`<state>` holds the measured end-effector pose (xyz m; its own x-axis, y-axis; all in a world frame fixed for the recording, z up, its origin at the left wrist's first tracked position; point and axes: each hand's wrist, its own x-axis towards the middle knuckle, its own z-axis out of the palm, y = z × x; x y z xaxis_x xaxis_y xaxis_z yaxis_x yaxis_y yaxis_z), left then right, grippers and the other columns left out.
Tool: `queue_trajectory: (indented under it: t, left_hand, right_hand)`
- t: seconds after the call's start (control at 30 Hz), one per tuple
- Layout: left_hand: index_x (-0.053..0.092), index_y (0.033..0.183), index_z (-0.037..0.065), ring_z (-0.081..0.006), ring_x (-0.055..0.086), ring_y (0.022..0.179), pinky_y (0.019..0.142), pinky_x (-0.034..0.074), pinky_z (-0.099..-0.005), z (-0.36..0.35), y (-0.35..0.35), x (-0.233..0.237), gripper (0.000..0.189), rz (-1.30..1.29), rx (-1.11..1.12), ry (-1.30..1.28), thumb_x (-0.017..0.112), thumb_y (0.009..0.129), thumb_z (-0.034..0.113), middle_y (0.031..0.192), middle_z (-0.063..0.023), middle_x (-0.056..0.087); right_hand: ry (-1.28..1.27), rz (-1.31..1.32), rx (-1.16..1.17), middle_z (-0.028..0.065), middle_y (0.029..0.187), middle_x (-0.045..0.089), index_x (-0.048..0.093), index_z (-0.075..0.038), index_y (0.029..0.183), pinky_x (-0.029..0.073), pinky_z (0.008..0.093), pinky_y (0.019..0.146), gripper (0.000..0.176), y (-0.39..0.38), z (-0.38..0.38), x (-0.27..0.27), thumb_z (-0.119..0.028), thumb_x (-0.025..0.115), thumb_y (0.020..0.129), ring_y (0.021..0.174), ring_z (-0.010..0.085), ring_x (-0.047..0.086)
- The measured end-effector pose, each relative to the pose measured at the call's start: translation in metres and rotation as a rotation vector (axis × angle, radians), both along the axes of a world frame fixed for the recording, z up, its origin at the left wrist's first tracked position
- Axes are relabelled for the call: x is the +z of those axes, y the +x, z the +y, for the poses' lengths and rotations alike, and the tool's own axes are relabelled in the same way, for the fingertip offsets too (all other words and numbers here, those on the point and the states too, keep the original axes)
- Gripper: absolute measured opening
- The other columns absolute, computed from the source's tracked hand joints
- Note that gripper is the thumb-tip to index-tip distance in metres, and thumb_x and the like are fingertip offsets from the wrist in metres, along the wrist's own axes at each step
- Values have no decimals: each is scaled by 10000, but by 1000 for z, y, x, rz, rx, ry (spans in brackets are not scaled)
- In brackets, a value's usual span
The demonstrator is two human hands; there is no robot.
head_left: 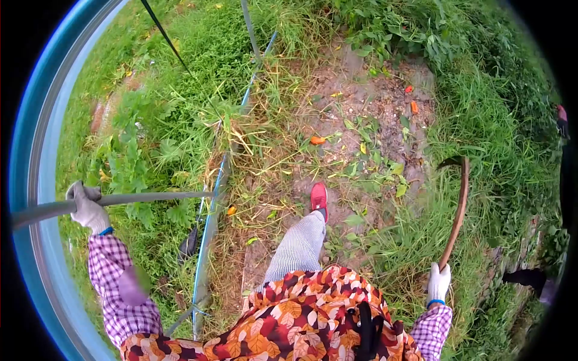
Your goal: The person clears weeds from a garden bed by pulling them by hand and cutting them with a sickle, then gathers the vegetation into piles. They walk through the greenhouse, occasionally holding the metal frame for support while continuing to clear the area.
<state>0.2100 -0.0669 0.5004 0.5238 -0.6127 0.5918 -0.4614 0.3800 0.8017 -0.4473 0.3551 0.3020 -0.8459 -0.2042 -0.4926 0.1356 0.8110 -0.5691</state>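
Note:
My left hand point(88, 207), in a white glove, is wrapped round a grey metal pole point(153, 197) at the left. In my other white glove, my right hand point(439, 283) grips the lower end of a sickle point(461, 210). The sickle's long, curved wooden handle points up and away from me, and its dark blade bends left at the top, over the grass. Purple checked sleeves with blue bands at the wrists cover both arms.
A red shoe point(319, 197) stands on a trampled dirt path point(355, 144) strewn with cut leaves and several orange peppers point(317, 140). A blue-edged strip point(212, 231) runs along the left. Dense weeds point(487, 108) grow on the right, where another person's dark sleeve point(525, 278) shows.

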Motion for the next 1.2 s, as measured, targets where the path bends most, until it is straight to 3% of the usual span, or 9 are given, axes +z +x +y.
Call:
queue_trajectory:
  t: [0.07,0.2,0.33,0.4,0.83,0.93,1.0,1.13,1.2]
  left_hand:
    - [524,796,62,-89,358,440,482,405,-279,4,3,-1,138,62,-43,6,544,932,79,500,23,369]
    - [517,837,61,-98,341,500,573,399,-280,15,-15,2,114,169,-1,40,528,946,91,541,28,348]
    - [508,822,66,-102,333,513,598,442,-290,20,-34,2,141,254,164,33,569,940,114,566,22,342]
    - [542,872,47,-97,381,518,619,473,-303,15,-56,9,127,301,329,21,562,952,144,551,22,379]
    - [506,969,29,-103,393,537,713,500,-321,14,-74,20,220,486,410,18,525,989,248,574,24,387]
    - [504,969,37,-126,461,586,758,500,-336,11,-83,24,223,444,570,27,545,979,256,603,0,444]
    - [522,989,22,-162,549,715,808,496,-345,5,-95,26,251,365,693,43,570,966,267,701,-42,538]
    - [566,1044,-31,-236,590,924,891,495,-370,23,-111,54,333,315,643,26,591,949,287,866,-128,599]
    - [559,1099,-39,-255,596,906,846,516,-379,32,-95,76,331,316,771,30,568,963,263,918,-148,593]
  right_hand:
    - [-55,-309,37,9,598,478,462,-61,903,375,281,348,139,4,-53,23,-156,564,899,410,111,440]
    - [-132,-587,56,-27,579,426,445,-88,849,378,283,377,168,13,-151,42,-190,567,904,413,113,405]
    - [-135,-898,7,-48,566,438,488,-100,858,366,273,389,178,26,-216,21,-244,542,948,408,100,409]
    - [-57,-901,125,-47,576,446,499,-92,875,369,278,392,172,35,-253,28,-242,542,945,415,106,415]
    - [-56,-797,486,-10,615,466,475,-64,886,373,275,379,216,44,-447,53,-251,578,922,427,108,433]
    - [-49,-799,626,-9,616,477,485,-63,873,378,267,365,218,46,-492,53,-257,563,934,425,110,450]
    - [-16,-835,717,-4,609,479,482,-60,868,383,272,365,224,44,-529,47,-260,561,935,414,112,439]
    - [10,-903,838,-14,618,463,487,-70,897,361,257,358,232,47,-603,9,-287,561,931,417,93,419]
    - [11,-942,868,11,650,479,450,-47,953,389,297,374,258,54,-643,-8,-284,551,943,431,125,444]
